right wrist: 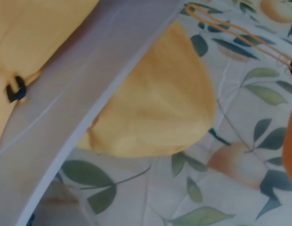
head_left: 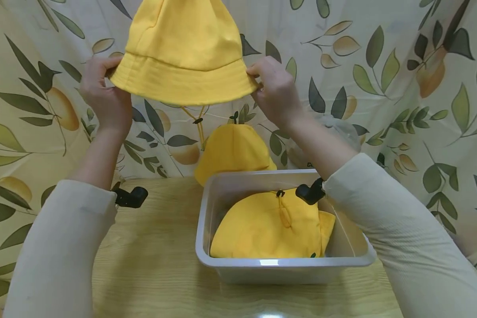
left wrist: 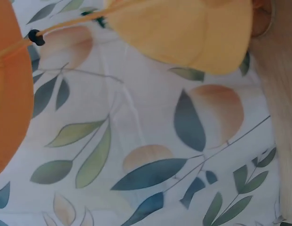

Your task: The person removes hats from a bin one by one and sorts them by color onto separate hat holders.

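A yellow bucket hat is held up in the air at the top of the head view, crown up, its top cut off by the frame. My left hand pinches one end of its brim, and my right hand pinches the other. A yellow chin cord with a dark toggle dangles below the brim. At the left edge of the left wrist view, part of the held hat appears; neither wrist view shows the fingers.
A light grey plastic bin stands on the wooden table, with folded yellow hats inside. Behind it sits another yellow hat with a small green sprout on top. Leaf-patterned cloth hangs at the back.
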{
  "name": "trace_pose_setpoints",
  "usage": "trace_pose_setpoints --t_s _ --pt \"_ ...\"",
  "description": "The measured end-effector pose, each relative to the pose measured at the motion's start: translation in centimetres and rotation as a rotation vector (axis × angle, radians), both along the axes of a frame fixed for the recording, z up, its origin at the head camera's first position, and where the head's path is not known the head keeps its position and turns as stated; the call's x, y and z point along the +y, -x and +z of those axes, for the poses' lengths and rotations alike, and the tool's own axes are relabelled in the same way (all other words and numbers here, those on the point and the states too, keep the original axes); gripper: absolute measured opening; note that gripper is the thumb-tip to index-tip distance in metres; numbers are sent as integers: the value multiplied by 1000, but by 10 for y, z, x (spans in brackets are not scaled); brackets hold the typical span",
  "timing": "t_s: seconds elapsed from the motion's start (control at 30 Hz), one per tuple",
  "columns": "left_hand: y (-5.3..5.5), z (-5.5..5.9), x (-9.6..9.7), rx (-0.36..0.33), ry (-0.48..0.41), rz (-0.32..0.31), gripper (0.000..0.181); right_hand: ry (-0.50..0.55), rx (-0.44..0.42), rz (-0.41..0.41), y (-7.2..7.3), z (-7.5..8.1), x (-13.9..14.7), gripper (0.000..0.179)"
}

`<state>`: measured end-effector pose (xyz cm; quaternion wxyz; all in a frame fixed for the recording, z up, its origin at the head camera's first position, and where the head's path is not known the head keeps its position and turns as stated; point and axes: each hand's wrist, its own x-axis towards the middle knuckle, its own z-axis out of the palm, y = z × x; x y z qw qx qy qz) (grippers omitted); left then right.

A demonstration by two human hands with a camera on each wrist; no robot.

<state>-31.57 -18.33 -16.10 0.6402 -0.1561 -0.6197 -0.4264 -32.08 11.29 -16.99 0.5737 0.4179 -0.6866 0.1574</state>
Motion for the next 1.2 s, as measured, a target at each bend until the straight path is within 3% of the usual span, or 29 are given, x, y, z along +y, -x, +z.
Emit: trace_pose_setpoints --t_s 0.1,0.2,0.27,0.43,0.57,0.73,0.9,1.2 --pt "0 7 -4 -4 -8 12 10 10 -7 6 2 1 -6 6" --pt "4 1 -4 -3 8 20 10 27 -40 -22 7 -4 -4 5" --pt "9 -10 -3 10 38 28 11 34 -79 -65 10 -11 0 5" --pt "21 -52 0 11 102 33 12 30 -191 -182 18 -32 12 4" --pt "27 -79 5 -24 116 10 10 27 -205 -226 24 -47 19 3" --pt "33 -108 17 -81 140 -30 5 6 -194 -254 30 -68 32 2" --pt "38 -137 26 -126 188 -29 3 -48 -230 -283 32 -88 44 8" --pt "42 -177 32 -181 272 -30 6 -205 -327 -349 33 -118 55 9"
